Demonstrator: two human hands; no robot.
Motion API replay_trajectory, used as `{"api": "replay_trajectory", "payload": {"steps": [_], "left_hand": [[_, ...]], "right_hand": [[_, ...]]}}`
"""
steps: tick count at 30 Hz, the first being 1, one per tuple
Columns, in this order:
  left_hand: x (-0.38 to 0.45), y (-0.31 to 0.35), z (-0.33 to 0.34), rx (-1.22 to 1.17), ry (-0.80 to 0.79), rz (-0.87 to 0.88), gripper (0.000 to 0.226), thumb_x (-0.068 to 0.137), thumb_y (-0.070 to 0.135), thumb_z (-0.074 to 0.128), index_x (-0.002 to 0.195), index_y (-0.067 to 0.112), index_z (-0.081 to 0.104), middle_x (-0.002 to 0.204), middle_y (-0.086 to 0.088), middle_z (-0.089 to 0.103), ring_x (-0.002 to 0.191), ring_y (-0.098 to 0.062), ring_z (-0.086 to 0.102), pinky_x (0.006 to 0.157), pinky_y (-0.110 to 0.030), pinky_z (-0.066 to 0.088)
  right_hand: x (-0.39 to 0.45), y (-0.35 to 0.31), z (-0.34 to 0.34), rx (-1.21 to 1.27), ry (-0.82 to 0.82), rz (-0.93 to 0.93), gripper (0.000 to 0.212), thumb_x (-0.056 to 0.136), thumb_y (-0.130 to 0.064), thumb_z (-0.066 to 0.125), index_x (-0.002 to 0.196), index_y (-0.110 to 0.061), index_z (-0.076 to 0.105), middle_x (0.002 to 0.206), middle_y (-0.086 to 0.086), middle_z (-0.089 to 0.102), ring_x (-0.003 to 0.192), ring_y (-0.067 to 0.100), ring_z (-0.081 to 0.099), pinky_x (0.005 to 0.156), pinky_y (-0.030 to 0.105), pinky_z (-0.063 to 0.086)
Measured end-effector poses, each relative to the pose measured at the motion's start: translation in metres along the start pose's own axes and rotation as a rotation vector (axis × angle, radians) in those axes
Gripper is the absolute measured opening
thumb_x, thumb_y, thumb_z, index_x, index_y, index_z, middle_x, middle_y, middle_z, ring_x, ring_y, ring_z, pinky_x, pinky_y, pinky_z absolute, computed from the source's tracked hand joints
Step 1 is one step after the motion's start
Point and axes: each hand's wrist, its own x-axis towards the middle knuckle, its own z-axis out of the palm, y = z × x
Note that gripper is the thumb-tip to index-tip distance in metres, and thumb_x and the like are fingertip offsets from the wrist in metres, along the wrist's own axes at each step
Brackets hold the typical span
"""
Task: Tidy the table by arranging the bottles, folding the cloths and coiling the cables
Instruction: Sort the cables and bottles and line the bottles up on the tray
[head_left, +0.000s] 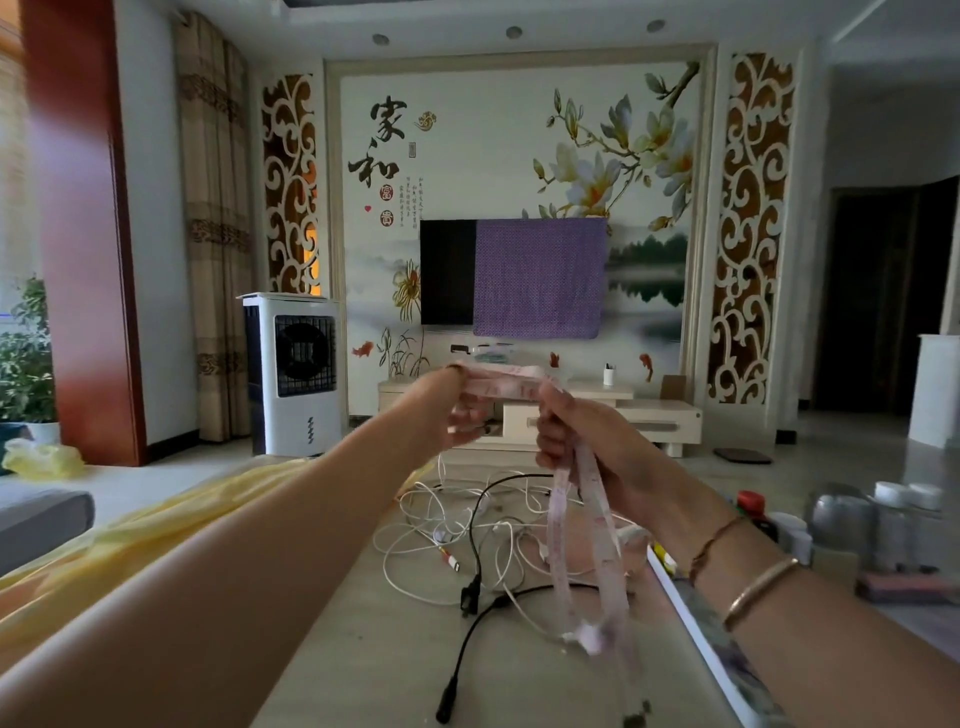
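Both my hands are raised above the table and hold a pale pink tape-like strip (587, 519). My left hand (457, 405) pinches one end, stretched towards my right hand (576, 436), which grips the strip while two long loops hang down to the table. Below lies a tangle of white cables (441, 525) crossed by a black cable (470, 561) with a plug at the near end. A yellow cloth (130, 535) lies along the table's left side. Several bottles and jars (841, 519) stand at the right edge.
A long flat patterned object (727, 654) lies along the table's right side under my right forearm. A pink flat item (909, 590) lies by the jars. Beyond the table are a TV stand (649, 415), a white air cooler (296, 374) and open floor.
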Motion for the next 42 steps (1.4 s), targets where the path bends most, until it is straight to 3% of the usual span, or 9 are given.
{"api": "replay_trajectory", "payload": {"steps": [6,12,18,24,28,31,35,38,42], "left_hand": [[-0.003,-0.042,0.015,0.21,-0.225,-0.136,0.036,0.099,0.035,0.045,0.084,0.008,0.064,0.087,-0.006,0.065,0.08,-0.02,0.059,0.075,-0.031,0.052],[-0.009,-0.053,0.04,0.245,-0.248,-0.144,0.035,0.1,0.034,0.044,0.086,0.006,0.06,0.083,-0.006,0.066,0.077,-0.02,0.062,0.078,-0.031,0.054],[-0.01,-0.061,0.039,0.239,-0.233,-0.107,0.028,0.099,0.03,0.047,0.092,0.006,0.061,0.083,-0.004,0.064,0.075,-0.017,0.061,0.081,-0.03,0.056],[-0.018,-0.066,0.035,0.309,-0.266,0.1,0.035,0.097,0.046,0.043,0.097,0.016,0.061,0.1,-0.004,0.066,0.096,-0.022,0.062,0.093,-0.034,0.05],[-0.028,-0.075,0.017,0.272,-0.419,0.227,0.063,0.078,0.067,0.054,0.118,0.018,0.056,0.118,0.0,0.062,0.111,-0.015,0.058,0.098,-0.031,0.041],[-0.031,-0.081,0.007,0.308,-0.249,0.302,0.065,0.068,0.071,0.055,0.1,0.015,0.057,0.095,0.001,0.058,0.081,-0.012,0.052,0.075,-0.022,0.04],[-0.037,-0.085,0.0,0.146,-0.545,-0.057,0.081,0.084,0.076,0.023,0.065,0.01,0.065,0.071,-0.007,0.064,0.063,-0.017,0.058,0.062,-0.023,0.045],[-0.042,-0.101,0.011,0.102,-0.844,-0.28,0.113,0.076,0.087,0.004,0.11,0.0,0.068,0.112,-0.019,0.067,0.107,-0.03,0.064,0.09,-0.031,0.051],[-0.048,-0.114,0.031,-0.245,-0.759,-0.374,0.113,0.068,0.092,0.015,0.138,0.008,0.042,0.132,-0.021,0.054,0.119,-0.035,0.053,0.095,-0.041,0.045]], "right_hand": [[0.001,-0.015,0.0,-0.083,0.208,-0.125,0.041,0.076,-0.059,0.061,0.082,-0.021,0.075,0.102,-0.003,0.071,0.109,0.014,0.062,0.097,0.032,0.043],[0.003,-0.019,0.006,0.171,0.197,-0.121,0.036,0.091,-0.049,0.051,0.081,-0.029,0.079,0.106,-0.002,0.074,0.097,0.009,0.07,0.082,0.034,0.049],[0.008,-0.02,0.008,0.305,0.129,-0.114,0.026,0.09,-0.027,0.056,0.082,-0.016,0.077,0.118,0.006,0.069,0.115,0.018,0.063,0.1,0.036,0.045],[0.017,-0.022,0.007,0.272,0.227,-0.125,0.016,0.098,-0.018,0.05,0.092,-0.009,0.061,0.084,0.002,0.071,0.079,0.017,0.07,0.073,0.034,0.055],[0.018,-0.021,0.01,0.133,0.26,-0.139,0.013,0.098,-0.017,0.052,0.091,-0.009,0.059,0.074,0.0,0.066,0.061,0.015,0.06,0.083,0.043,0.052],[0.019,-0.022,0.012,0.095,0.297,-0.164,0.012,0.098,-0.017,0.052,0.09,-0.009,0.056,0.071,0.0,0.062,0.059,0.014,0.054,0.078,0.04,0.056],[0.021,-0.019,0.013,0.102,0.342,-0.154,0.011,0.099,-0.018,0.05,0.091,-0.011,0.051,0.072,0.001,0.055,0.056,0.013,0.048,0.067,0.034,0.052],[0.023,-0.012,0.016,0.146,0.349,-0.151,0.012,0.1,-0.02,0.048,0.092,-0.011,0.047,0.073,0.002,0.051,0.058,0.013,0.046,0.067,0.034,0.049],[0.022,-0.001,0.024,0.172,0.283,-0.144,0.012,0.102,-0.024,0.043,0.095,-0.014,0.042,0.072,0.002,0.045,0.053,0.012,0.042,0.064,0.034,0.044]]}}
